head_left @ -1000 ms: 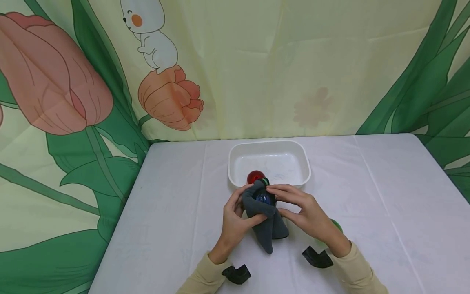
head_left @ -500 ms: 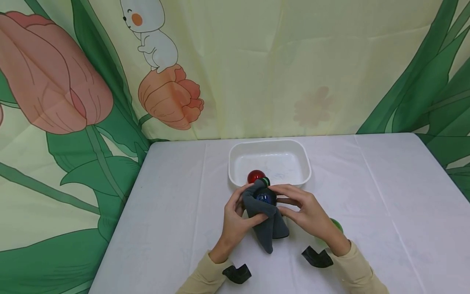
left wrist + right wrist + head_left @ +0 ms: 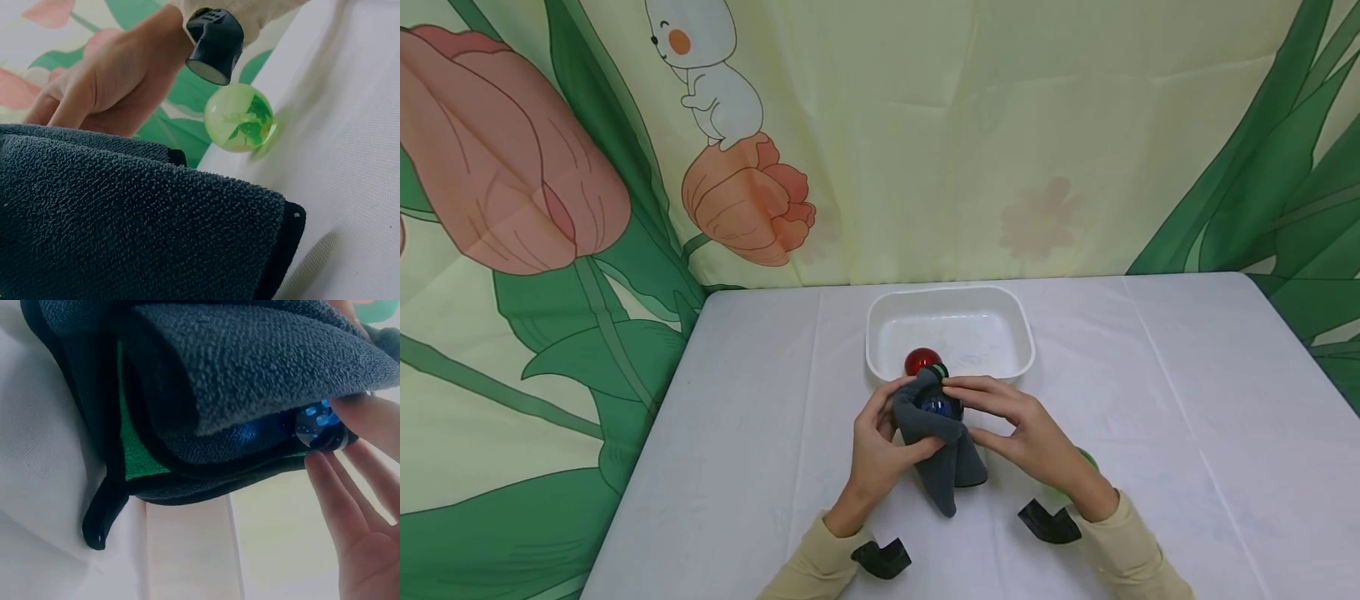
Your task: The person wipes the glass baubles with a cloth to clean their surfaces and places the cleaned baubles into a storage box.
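A dark grey-blue towel (image 3: 955,454) is wrapped partly around a shiny blue ball (image 3: 942,406) in front of the tray, in the head view. My left hand (image 3: 880,454) grips the towel from the left, its thumb across the front fold. From the right, my right hand (image 3: 1026,429) holds the ball between thumb and fingertips. The right wrist view shows the fingertips (image 3: 315,462) touching the ball (image 3: 322,428) under a towel fold. Black edging and a green patch show on the towel (image 3: 262,369) there. The towel (image 3: 137,219) hides my left hand in the left wrist view.
A white tray (image 3: 1024,329) stands beyond the hands, with a red ball (image 3: 922,360) in its near left part. A clear green ball (image 3: 239,119) rests on the white-covered table (image 3: 760,417), partly hidden by my right wrist in the head view. A printed curtain (image 3: 925,167) hangs behind.
The hands, towel and blue ball shift only very slightly. Both hands keep the same hold, and the red ball stays put.
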Demonstrator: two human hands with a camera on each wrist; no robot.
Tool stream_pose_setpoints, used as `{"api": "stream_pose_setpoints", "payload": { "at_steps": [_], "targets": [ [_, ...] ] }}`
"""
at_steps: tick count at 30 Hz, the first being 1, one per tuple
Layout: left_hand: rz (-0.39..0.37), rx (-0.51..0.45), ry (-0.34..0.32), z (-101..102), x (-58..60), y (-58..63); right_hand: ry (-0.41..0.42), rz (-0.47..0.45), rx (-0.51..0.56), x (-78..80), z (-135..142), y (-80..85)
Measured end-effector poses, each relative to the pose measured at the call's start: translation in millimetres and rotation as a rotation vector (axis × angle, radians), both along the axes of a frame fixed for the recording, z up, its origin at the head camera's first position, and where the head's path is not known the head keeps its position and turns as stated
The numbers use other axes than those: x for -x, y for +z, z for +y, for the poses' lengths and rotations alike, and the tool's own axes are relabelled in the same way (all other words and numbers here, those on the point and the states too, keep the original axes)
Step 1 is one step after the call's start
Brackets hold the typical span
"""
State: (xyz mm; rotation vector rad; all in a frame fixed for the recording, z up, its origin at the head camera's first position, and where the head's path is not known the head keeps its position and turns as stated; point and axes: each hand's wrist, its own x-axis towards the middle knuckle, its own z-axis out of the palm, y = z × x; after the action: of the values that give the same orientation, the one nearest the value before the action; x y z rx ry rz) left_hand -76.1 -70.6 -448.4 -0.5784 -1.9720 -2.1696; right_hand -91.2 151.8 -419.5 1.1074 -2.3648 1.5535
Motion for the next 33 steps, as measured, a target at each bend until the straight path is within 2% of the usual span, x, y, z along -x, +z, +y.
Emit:
{"api": "stream_pose_setpoints", "payload": {
  "at_steps": [9, 14, 22, 28, 33],
  "targets": [
    [0.0, -0.008, -0.018, 0.6, 0.0, 0.4, -0.011, 0.071, 0.043, 1.1, -1.9, -1.9],
    [0.008, -0.01, -0.017, 0.6, 0.3, -0.4, -0.01, 0.064, 0.076, 0.5, -4.0, -1.8],
    [0.027, -0.018, -0.03, -0.9, 2.7, -1.0, -0.033, -0.058, 0.125, -0.8, -5.2, -4.1],
    [0.043, -0.024, -0.029, -2.6, 4.4, -1.3, -0.004, -0.032, 0.103, 1.0, -4.0, -2.7],
    [0.031, -0.019, -0.023, -3.2, 3.9, -1.7, -0.007, -0.009, 0.017, 0.0, -2.2, 0.6]
  ]
}}
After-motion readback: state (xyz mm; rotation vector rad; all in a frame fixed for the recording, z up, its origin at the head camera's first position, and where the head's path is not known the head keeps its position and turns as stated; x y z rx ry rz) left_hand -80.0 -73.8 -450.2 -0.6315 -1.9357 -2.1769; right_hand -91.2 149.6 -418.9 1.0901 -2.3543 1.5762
